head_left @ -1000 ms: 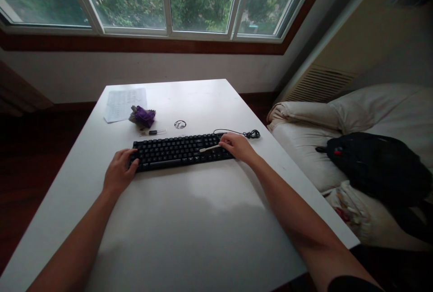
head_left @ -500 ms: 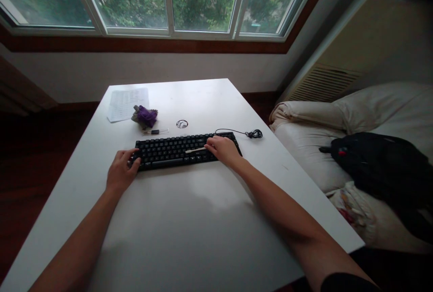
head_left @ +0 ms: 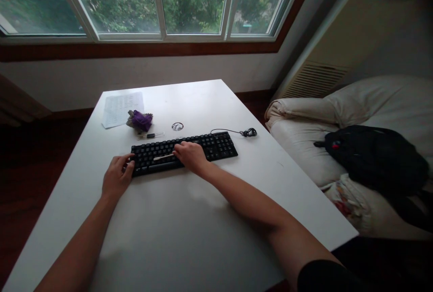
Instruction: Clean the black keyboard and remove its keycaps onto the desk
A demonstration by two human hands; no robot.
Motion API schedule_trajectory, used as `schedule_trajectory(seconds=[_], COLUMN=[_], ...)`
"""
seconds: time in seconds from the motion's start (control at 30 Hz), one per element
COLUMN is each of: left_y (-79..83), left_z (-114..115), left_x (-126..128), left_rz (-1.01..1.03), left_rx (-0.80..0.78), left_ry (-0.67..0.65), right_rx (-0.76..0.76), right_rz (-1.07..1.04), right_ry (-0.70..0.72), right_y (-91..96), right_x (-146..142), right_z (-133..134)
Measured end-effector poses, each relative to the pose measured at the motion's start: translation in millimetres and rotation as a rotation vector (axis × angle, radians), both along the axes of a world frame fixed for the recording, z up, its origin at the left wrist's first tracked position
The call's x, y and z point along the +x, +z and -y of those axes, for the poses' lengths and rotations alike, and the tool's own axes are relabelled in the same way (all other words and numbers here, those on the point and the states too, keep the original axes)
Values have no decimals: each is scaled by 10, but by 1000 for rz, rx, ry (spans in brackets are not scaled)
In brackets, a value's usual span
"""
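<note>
A black keyboard [head_left: 216,146] lies across the middle of a white table [head_left: 189,220]. My left hand [head_left: 117,177] grips its left end, fingers curled over the edge. My right hand [head_left: 191,156] rests over the keys left of centre and pinches a thin pale stick [head_left: 163,157], which points left along the key rows. The keyboard's black cable [head_left: 248,132] is coiled at its far right corner.
Behind the keyboard lie a crumpled purple cloth [head_left: 140,120], a small dark-handled tool [head_left: 150,135], a round hole [head_left: 177,126] in the table and a printed sheet [head_left: 122,102]. A bed with a black bag [head_left: 372,157] stands to the right. Windows run along the far wall.
My right hand has slid the stick leftward along the keys, from the keyboard's right end to left of centre. My left hand has stayed on the left end.
</note>
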State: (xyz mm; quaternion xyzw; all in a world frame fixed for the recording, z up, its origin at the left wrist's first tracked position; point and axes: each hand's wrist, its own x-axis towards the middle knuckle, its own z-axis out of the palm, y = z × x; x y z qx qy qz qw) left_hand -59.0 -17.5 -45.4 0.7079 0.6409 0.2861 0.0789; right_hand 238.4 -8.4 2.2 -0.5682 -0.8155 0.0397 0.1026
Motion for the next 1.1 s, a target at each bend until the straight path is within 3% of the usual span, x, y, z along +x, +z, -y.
schedule_trajectory(seconds=[0.37,0.53,0.8,1.1], left_y=[-3,-4,-8,-4], left_z=[13,13,20,30], left_x=[0,10,17,28], left_rz=[-30,-45,-44,-59], left_rx=[-2,-1,0,13], left_ry=[-20,-14,-4,10], right_rx=[27,48,-20,-70], right_rz=[-83,-111,-66,-126], right_ry=[61,44,52,212], right_y=[-29,-89,-29,65], right_x=[-554,-627,-160,600], right_z=[15,33,-14,-201])
